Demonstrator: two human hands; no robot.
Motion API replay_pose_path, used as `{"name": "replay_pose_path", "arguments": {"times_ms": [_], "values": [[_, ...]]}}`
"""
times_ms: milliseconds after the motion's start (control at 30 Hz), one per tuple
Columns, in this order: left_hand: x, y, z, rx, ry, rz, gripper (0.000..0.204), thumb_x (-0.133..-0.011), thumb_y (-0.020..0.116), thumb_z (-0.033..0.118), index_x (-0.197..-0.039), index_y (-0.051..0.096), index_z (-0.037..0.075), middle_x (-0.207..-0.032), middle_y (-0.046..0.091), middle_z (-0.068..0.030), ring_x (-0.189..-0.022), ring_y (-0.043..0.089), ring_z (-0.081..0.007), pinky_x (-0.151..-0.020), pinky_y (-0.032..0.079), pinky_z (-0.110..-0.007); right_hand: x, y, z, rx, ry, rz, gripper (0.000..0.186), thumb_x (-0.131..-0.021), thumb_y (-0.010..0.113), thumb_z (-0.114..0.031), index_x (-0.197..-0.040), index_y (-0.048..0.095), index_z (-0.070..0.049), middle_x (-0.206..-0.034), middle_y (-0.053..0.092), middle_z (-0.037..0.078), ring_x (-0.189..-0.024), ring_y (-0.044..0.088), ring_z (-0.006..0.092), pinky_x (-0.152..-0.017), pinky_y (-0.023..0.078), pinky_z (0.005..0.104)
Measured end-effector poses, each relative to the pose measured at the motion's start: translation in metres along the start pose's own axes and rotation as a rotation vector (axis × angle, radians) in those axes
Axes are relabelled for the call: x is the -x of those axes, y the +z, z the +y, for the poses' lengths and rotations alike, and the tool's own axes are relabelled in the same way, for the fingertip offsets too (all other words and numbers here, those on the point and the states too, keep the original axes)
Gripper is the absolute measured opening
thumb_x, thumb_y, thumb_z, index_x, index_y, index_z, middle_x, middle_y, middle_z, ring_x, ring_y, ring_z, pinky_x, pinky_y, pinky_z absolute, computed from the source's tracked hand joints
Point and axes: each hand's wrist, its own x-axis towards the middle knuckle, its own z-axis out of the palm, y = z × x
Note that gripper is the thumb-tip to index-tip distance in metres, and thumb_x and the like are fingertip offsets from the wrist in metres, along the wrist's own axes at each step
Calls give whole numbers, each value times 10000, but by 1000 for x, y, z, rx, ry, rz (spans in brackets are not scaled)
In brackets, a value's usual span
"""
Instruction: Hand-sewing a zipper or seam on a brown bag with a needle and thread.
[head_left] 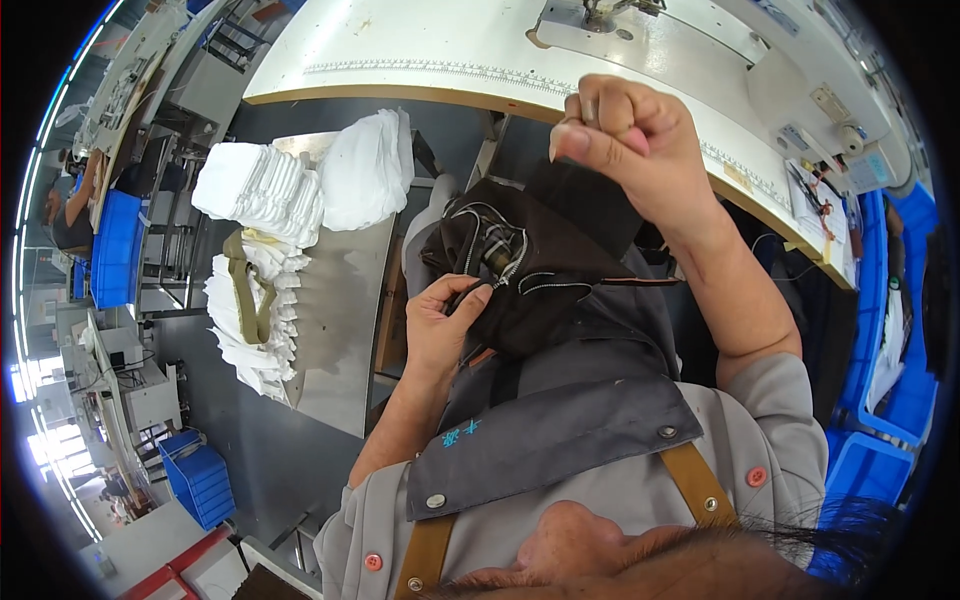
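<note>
A dark brown fabric piece with open zippers (pixel 555 277), which looks like a bag or garment, lies across my lap. Inside the zipper opening shows a greenish-brown lining. My left hand (pixel 440 322) pinches the edge beside that opening, thumb against fingers, at the zipper's lower end. Raised in front of the table edge, my right hand (pixel 632 140) is closed with its thumb pressed to the curled fingers. Whether it holds anything, such as a fine thread, is too small to see. It is well apart from the fabric.
Ahead stands a white sewing table (pixel 420 50) with a sewing machine (pixel 605 15). To the left, a metal stand (pixel 345 300) bears stacked white cloths (pixel 260 190) and an olive strap (pixel 243 290). Scissors (pixel 822 205) lie at the table's right end. Blue bins (pixel 865 370) stand at the right.
</note>
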Motion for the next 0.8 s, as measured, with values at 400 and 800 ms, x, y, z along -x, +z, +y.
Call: {"name": "replay_pose_path", "arguments": {"times_ms": [400, 800], "values": [[18, -9, -26, 73, 84, -67, 107, -877, 728, 40, -951, 696, -30, -921, 637, -29, -794, 582, -57, -679, 455, -177, 17, 17, 90, 737, 68, -578, 392, -820, 749, -277, -1109, 631, -40, -1000, 667, 141, -909, 644, 335, -800, 517, 414], [-8, -2, -10, -260, 188, -70, 122, -824, 762, 47, -918, 723, -20, -825, 676, -72, -762, 626, -126, -699, 470, -243, 135, 29, 83, -312, 1027, -61, 170, -915, 709, -130, -1021, 673, -2, -716, 532, -97, -627, 398, -22, -579, 338, 159]]}}
